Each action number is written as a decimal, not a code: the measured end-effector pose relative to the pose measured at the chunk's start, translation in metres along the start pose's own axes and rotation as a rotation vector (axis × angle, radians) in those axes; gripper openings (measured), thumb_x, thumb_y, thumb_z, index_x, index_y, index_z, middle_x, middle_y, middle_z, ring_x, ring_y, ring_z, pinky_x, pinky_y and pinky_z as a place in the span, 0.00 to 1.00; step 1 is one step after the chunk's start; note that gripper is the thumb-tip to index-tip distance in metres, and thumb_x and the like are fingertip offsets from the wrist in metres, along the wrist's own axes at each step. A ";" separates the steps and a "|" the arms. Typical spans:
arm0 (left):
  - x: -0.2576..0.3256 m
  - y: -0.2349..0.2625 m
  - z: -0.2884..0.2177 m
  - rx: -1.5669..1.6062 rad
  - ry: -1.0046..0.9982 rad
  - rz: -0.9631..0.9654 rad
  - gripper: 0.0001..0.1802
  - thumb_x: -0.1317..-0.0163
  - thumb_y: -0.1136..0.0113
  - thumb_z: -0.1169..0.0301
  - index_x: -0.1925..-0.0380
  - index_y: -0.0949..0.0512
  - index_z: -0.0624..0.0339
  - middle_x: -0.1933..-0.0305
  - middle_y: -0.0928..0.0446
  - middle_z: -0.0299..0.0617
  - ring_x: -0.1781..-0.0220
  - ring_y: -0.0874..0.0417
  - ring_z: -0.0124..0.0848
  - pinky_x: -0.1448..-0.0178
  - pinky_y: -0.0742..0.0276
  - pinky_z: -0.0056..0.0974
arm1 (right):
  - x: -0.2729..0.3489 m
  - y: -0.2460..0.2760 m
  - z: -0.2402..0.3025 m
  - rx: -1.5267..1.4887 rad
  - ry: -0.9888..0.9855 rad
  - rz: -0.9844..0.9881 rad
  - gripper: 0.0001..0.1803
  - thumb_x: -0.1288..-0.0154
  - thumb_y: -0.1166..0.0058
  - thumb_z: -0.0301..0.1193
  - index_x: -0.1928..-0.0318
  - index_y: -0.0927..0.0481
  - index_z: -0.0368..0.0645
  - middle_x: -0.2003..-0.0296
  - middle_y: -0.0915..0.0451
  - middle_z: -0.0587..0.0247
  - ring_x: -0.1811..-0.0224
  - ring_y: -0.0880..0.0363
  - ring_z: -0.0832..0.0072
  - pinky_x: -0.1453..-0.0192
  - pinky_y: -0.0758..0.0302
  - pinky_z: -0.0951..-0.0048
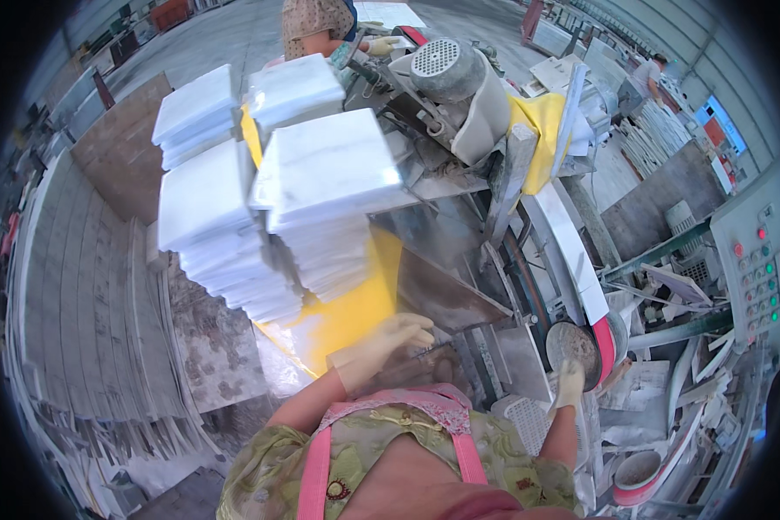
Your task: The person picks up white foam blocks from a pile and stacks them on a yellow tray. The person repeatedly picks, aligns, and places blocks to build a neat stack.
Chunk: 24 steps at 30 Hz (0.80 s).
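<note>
My left hand (392,340), in a pale rubber glove, lies with bent fingers at the lower edge of a grey stone slab (446,290) on the machine bed. Whether it grips the slab or a thin dark piece under the fingers is unclear. My right hand (568,381), also gloved, reaches up with its fingers just under a round grey disc (572,342) that has a red rim. Nothing shows in that hand. Stacks of white marble tiles (325,173) stand on a yellow support (347,316) right behind my left hand.
A grey motor with a perforated cap (452,74) sits above the saw frame. Another person (321,26) works at the far side. A control panel with coloured buttons (758,277) is on the right. Thin stone strips (87,286) lie stacked on the left.
</note>
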<state>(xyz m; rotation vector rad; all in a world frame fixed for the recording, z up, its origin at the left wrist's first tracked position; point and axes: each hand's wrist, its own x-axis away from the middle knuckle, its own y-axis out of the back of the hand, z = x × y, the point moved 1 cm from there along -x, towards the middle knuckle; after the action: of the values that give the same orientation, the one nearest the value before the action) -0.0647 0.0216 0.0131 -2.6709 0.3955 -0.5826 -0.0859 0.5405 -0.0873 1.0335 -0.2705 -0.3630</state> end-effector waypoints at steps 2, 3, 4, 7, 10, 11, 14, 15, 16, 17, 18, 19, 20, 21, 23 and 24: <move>-0.018 -0.005 0.004 0.010 -0.039 -0.074 0.23 0.23 0.48 0.55 0.37 0.26 0.58 0.46 0.19 0.39 0.40 0.21 0.27 0.40 0.27 0.32 | -0.055 0.021 0.004 -0.040 0.237 -0.222 0.20 0.27 0.48 0.33 0.43 0.21 0.32 0.49 0.16 0.43 0.43 0.18 0.51 0.36 0.25 0.59; -0.024 -0.009 0.007 -0.054 -0.107 -0.128 0.23 0.22 0.49 0.56 0.37 0.27 0.58 0.46 0.19 0.39 0.41 0.20 0.29 0.37 0.27 0.34 | -0.076 0.033 0.004 0.031 0.335 -0.212 0.23 0.28 0.48 0.32 0.38 0.25 0.33 0.44 0.19 0.42 0.39 0.21 0.51 0.32 0.29 0.58; -0.036 -0.015 0.010 -0.014 -0.099 -0.169 0.23 0.22 0.49 0.56 0.37 0.27 0.58 0.46 0.19 0.40 0.41 0.20 0.29 0.36 0.27 0.35 | -0.098 0.046 0.005 0.102 0.350 -0.180 0.27 0.29 0.48 0.31 0.33 0.29 0.34 0.40 0.22 0.41 0.35 0.25 0.50 0.29 0.32 0.58; -0.072 -0.040 0.018 0.059 -0.142 -0.272 0.25 0.22 0.48 0.55 0.38 0.27 0.62 0.46 0.19 0.43 0.39 0.20 0.32 0.31 0.28 0.40 | -0.151 0.068 0.011 0.403 0.553 -0.119 0.43 0.42 0.40 0.25 0.24 0.38 0.39 0.28 0.34 0.44 0.25 0.36 0.50 0.22 0.40 0.56; -0.105 -0.078 0.022 0.108 -0.114 -0.299 0.25 0.22 0.48 0.55 0.38 0.28 0.65 0.46 0.19 0.46 0.39 0.19 0.33 0.29 0.29 0.41 | -0.186 0.071 0.017 0.390 0.651 0.126 0.53 0.51 0.32 0.25 0.22 0.42 0.41 0.25 0.39 0.45 0.22 0.42 0.49 0.20 0.44 0.55; -0.119 -0.090 0.020 0.135 -0.101 -0.275 0.26 0.22 0.48 0.55 0.38 0.28 0.66 0.45 0.19 0.46 0.39 0.19 0.34 0.28 0.29 0.42 | -0.194 0.069 0.019 0.323 0.701 0.199 0.54 0.52 0.31 0.26 0.22 0.42 0.41 0.25 0.39 0.45 0.22 0.43 0.49 0.20 0.45 0.54; -0.148 -0.125 0.015 0.149 -0.084 -0.259 0.26 0.23 0.47 0.55 0.37 0.28 0.66 0.45 0.19 0.46 0.38 0.19 0.34 0.28 0.29 0.41 | -0.204 0.072 0.019 0.319 0.713 0.426 0.56 0.53 0.29 0.31 0.22 0.43 0.42 0.23 0.43 0.42 0.19 0.52 0.49 0.18 0.52 0.45; -0.154 -0.134 0.013 0.145 -0.067 -0.265 0.27 0.23 0.47 0.55 0.36 0.29 0.67 0.44 0.19 0.46 0.38 0.20 0.34 0.28 0.29 0.40 | -0.203 0.073 0.018 0.364 0.679 0.450 0.57 0.51 0.30 0.32 0.21 0.45 0.43 0.22 0.47 0.44 0.18 0.55 0.48 0.17 0.56 0.46; -0.160 -0.142 0.011 0.138 -0.057 -0.272 0.27 0.23 0.46 0.55 0.37 0.28 0.67 0.44 0.19 0.46 0.38 0.20 0.34 0.28 0.29 0.40 | -0.200 0.075 0.018 0.341 0.708 0.450 0.57 0.49 0.31 0.33 0.20 0.48 0.45 0.20 0.51 0.46 0.17 0.58 0.48 0.16 0.59 0.46; -0.164 -0.149 0.011 0.131 -0.042 -0.287 0.28 0.24 0.45 0.55 0.37 0.28 0.68 0.44 0.19 0.46 0.38 0.19 0.34 0.28 0.29 0.39 | -0.197 0.076 0.018 0.373 0.720 0.435 0.56 0.48 0.31 0.33 0.21 0.46 0.44 0.21 0.49 0.45 0.17 0.56 0.48 0.16 0.59 0.46; -0.167 -0.154 0.010 0.123 -0.049 -0.285 0.28 0.24 0.45 0.55 0.37 0.28 0.68 0.43 0.19 0.47 0.38 0.19 0.33 0.28 0.30 0.38 | -0.192 0.075 0.019 0.389 0.758 0.371 0.54 0.47 0.31 0.33 0.21 0.45 0.43 0.22 0.47 0.45 0.18 0.54 0.48 0.17 0.58 0.46; -0.170 -0.157 0.010 0.113 -0.051 -0.273 0.29 0.25 0.44 0.55 0.37 0.28 0.69 0.44 0.18 0.46 0.38 0.20 0.32 0.28 0.30 0.38 | -0.189 0.072 0.020 0.419 0.780 0.307 0.53 0.47 0.31 0.33 0.22 0.44 0.43 0.23 0.45 0.44 0.19 0.52 0.48 0.17 0.58 0.46; -0.172 -0.160 0.011 0.112 -0.032 -0.291 0.28 0.25 0.43 0.55 0.37 0.28 0.68 0.44 0.18 0.46 0.38 0.20 0.32 0.29 0.30 0.38 | -0.186 0.069 0.020 0.421 0.784 0.260 0.52 0.46 0.32 0.33 0.22 0.43 0.43 0.23 0.44 0.44 0.19 0.51 0.48 0.17 0.58 0.45; -0.174 -0.161 0.011 0.108 -0.031 -0.292 0.28 0.26 0.43 0.55 0.38 0.27 0.68 0.44 0.18 0.46 0.38 0.19 0.32 0.29 0.29 0.38 | -0.185 0.063 0.022 0.436 0.772 0.219 0.51 0.45 0.32 0.34 0.22 0.43 0.43 0.23 0.44 0.44 0.19 0.51 0.48 0.17 0.58 0.44; -0.177 -0.162 0.011 0.101 -0.039 -0.293 0.28 0.26 0.43 0.55 0.38 0.27 0.68 0.45 0.18 0.46 0.39 0.19 0.32 0.30 0.29 0.38 | -0.186 0.053 0.022 0.421 0.766 0.125 0.49 0.44 0.33 0.35 0.23 0.42 0.42 0.25 0.42 0.45 0.20 0.50 0.49 0.17 0.58 0.43; -0.178 -0.162 0.011 0.100 -0.049 -0.293 0.28 0.26 0.42 0.55 0.38 0.27 0.68 0.45 0.18 0.45 0.39 0.19 0.32 0.31 0.28 0.37 | -0.188 0.052 0.021 0.400 0.779 0.129 0.50 0.44 0.33 0.35 0.23 0.42 0.42 0.24 0.43 0.45 0.20 0.51 0.49 0.17 0.58 0.43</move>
<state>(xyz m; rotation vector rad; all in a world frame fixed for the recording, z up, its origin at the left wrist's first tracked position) -0.1845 0.2303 0.0111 -2.6578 -0.0401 -0.6013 -0.2556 0.6262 -0.0413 1.4615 0.3063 0.2350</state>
